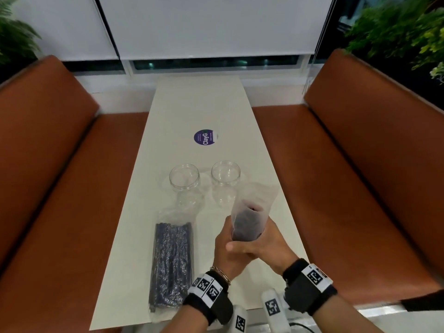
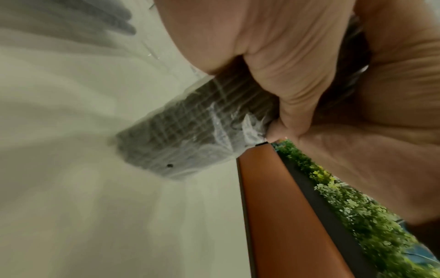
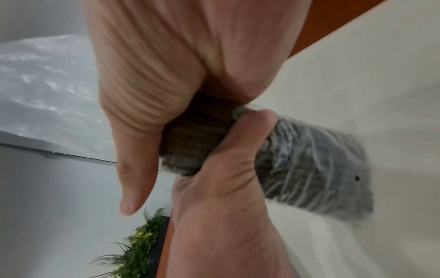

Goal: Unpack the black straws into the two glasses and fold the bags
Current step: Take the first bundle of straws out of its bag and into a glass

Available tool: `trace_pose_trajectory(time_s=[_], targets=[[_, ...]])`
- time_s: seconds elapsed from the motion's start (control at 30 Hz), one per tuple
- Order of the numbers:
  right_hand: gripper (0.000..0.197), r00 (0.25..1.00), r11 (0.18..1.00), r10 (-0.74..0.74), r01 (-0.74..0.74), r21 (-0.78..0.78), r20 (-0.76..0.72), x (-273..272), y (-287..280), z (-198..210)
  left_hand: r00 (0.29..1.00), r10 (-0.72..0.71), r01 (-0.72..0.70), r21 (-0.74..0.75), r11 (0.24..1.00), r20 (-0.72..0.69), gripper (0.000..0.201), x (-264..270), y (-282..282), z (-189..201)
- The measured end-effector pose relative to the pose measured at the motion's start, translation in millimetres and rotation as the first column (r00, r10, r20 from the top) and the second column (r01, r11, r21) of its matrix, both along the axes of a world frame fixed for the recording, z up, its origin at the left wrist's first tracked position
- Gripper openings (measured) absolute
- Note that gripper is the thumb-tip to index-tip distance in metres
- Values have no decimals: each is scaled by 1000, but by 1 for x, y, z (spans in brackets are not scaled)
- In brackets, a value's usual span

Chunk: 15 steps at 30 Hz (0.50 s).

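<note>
Two empty clear glasses, one on the left (image 1: 184, 176) and one on the right (image 1: 225, 173), stand side by side mid-table. A clear bag of black straws (image 1: 171, 265) lies flat at the front left. A second bag of black straws (image 1: 248, 222) is held upright in front of the right glass, its mouth open at the top. My left hand (image 1: 224, 246) and right hand (image 1: 271, 239) both wrap around its lower half. In the wrist views the held bag's (image 2: 190, 135) (image 3: 309, 165) bottom end points at the tabletop, with fingers (image 3: 228, 169) curled round the bundle.
The white table (image 1: 197, 104) is long and narrow, with a round purple sticker (image 1: 205, 137) beyond the glasses. Orange benches (image 1: 48, 164) (image 1: 360, 152) flank it on both sides. Plants (image 1: 396, 27) stand behind the bench backs.
</note>
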State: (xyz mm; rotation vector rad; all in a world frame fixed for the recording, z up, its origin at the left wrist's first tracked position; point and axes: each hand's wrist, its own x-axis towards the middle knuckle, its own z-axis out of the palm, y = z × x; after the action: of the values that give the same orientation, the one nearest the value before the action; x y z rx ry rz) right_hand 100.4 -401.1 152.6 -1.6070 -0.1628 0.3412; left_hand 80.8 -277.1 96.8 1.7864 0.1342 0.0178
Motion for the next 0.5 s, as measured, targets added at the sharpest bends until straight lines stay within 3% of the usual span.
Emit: trace_pose_trajectory(time_s=[0.1, 0.2, 0.27, 0.3, 0.4, 0.5], targets=[[86, 995, 997, -69, 71, 18, -71, -7, 6, -29, 996, 3, 0, 40, 999, -88, 70, -6, 9, -26], [76, 987, 994, -112, 110, -22, -116, -14, 8, -60, 988, -28, 46, 112, 993, -150, 62, -11, 8, -42], [72, 985, 991, -130, 124, -60, -114, -15, 6, -75, 976, -69, 86, 76, 993, -205, 47, -12, 7, -47], [70, 984, 989, -134, 126, -74, -117, -15, 5, -79, 965, -113, 135, 80, 988, -238, 49, -12, 10, -49], [61, 987, 989, -131, 123, -87, -97, -11, -1, -86, 935, -251, 289, 125, 949, -251, 90, -8, 31, -34], [61, 988, 992, -125, 127, 20, -94, -10, -2, -87, 953, -265, 274, 40, 961, -149, 130, -6, 49, 0]])
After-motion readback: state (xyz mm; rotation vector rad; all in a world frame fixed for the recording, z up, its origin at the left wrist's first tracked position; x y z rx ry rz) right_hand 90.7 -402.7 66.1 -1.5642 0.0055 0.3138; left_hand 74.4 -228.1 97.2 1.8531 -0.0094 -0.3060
